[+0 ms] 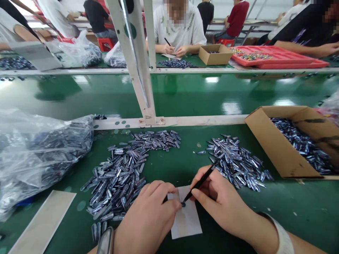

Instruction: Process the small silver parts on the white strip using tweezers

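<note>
My left hand (153, 211) is closed in a pinch, thumb and fingers at a small dark-blue piece (183, 204) over a white paper card (186, 222). In my right hand (222, 199) is a slim black pen-like pointed tool (202, 179), slanting down to the left. Its tip meets or nearly meets the small piece; whether it is a pen or tweezers I cannot tell. Behind my left hand spreads a pile of shiny dark-blue elongated pieces (120, 176). Another such pile (234, 158) lies beyond my right hand.
A cardboard box (280, 151) of similar pieces stands at right. At left are a filled clear plastic bag (45, 151) and a pale flat strip (43, 225). A white post (135, 60) rises from the white rail. Across the green belt (196, 93), a person works beside red trays (283, 56).
</note>
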The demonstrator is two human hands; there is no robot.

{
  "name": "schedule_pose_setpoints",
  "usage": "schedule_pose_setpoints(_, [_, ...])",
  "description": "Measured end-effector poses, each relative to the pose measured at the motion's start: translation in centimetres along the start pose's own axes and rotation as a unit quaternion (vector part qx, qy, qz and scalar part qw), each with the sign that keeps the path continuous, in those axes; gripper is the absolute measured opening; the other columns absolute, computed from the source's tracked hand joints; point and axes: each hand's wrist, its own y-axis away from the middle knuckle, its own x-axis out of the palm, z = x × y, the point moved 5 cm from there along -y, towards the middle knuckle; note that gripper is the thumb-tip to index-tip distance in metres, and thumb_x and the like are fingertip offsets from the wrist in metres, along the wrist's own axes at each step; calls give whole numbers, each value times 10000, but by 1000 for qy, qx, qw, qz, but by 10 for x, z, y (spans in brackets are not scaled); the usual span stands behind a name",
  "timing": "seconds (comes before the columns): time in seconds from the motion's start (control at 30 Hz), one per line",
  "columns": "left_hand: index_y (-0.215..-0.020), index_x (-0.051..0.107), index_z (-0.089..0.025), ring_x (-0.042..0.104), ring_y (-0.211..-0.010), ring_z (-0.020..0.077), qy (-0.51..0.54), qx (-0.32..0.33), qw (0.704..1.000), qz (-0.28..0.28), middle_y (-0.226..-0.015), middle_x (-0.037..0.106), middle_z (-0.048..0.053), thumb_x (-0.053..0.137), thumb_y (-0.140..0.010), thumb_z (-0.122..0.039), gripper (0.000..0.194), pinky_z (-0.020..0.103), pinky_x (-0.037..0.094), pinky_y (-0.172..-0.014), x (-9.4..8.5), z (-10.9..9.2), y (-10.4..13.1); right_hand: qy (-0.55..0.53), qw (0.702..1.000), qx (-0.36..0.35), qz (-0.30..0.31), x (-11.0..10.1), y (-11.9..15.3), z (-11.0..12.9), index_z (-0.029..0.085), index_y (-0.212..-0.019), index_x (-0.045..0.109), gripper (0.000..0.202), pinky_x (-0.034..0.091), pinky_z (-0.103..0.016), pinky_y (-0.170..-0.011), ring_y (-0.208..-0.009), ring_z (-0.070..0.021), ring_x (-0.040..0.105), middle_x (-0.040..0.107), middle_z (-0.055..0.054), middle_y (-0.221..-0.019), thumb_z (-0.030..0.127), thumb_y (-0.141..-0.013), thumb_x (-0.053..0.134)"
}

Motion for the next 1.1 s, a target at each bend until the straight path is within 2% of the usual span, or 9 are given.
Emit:
schedule_pose_setpoints(0.23, [-857,642,-220,608,-871,227,-36,-13,999,23,-931,650,3,635,-771,-8,229,394,532,-765,5,-6,-2,6,1000,-28,-3,0,4,0,263,-982,461,111,578,-340,-702,-773,-159,643,540,-2,-920,165,-952,505])
schedule_pose_setpoints(0.4, [-929,631,-251,608,-831,201,-25,21,999,-4,-917,649,-25,607,-748,17,325,358,512,-745,9,-10,0,35,998,-50,-23,-1,3,4,261,-970,459,96,593,-307,-652,-722,-157,681,552,10,-854,178,-950,502])
schedule_pose_setpoints(0.5, [-980,632,-238,618,-850,209,-36,-11,998,-47,-932,657,-2,565,-818,-45,261,369,507,-760,-3,6,0,55,986,-100,-123,-20,1,13,255,-954,473,74,606,-281,-591,-660,-153,693,568,7,-832,233,-937,542])
schedule_pose_setpoints(0.63, [-1045,656,-172,619,-908,266,-133,-123,972,-150,-991,669,85,461,-931,-195,227,442,495,-806,-32,47,2,80,949,-112,-283,-58,1,23,225,-888,525,166,610,-281,-515,-604,-180,705,591,-19,-806,330,-874,654])
schedule_pose_setpoints(0.77, [-999,705,-192,612,-921,304,-178,-192,949,-175,-1000,676,99,439,-930,-254,282,473,488,-790,-45,71,4,85,939,-112,-315,-72,1,26,220,-888,544,191,602,-279,-487,-575,-189,706,606,-20,-768,348,-853,681])
schedule_pose_setpoints(0.83, [-946,721,-212,620,-914,303,-171,-202,949,-171,-991,690,86,438,-921,-264,289,473,486,-790,-46,74,4,81,946,-120,-291,-65,1,25,220,-906,539,162,606,-277,-514,-608,-184,706,609,-27,-791,320,-867,660])
schedule_pose_setpoints(0.9, [-890,726,-223,628,-914,300,-159,-209,951,-165,-976,705,71,440,-911,-272,290,474,483,-802,-47,73,3,73,961,-131,-233,-50,3,23,227,-939,526,109,613,-285,-577,-664,-176,703,610,-35,-836,268,-894,617])
schedule_pose_setpoints(1.0, [-870,726,-229,639,-917,296,-147,-215,953,-155,-967,721,58,427,-907,-277,306,475,477,-818,-46,72,1,50,984,-148,-83,-18,10,20,265,-1027,482,145,604,-344,-725,-808,-182,685,605,-37,-935,176,-924,531])
schedule_pose_setpoints(1.1, [-944,732,-222,639,-919,296,-141,-219,953,-152,-974,721,63,408,-912,-295,333,476,476,-820,-47,72,0,46,987,-139,60,8,19,22,282,-1080,459,272,564,-429,-838,-935,-212,638,578,-44,-1008,102,-884,515])
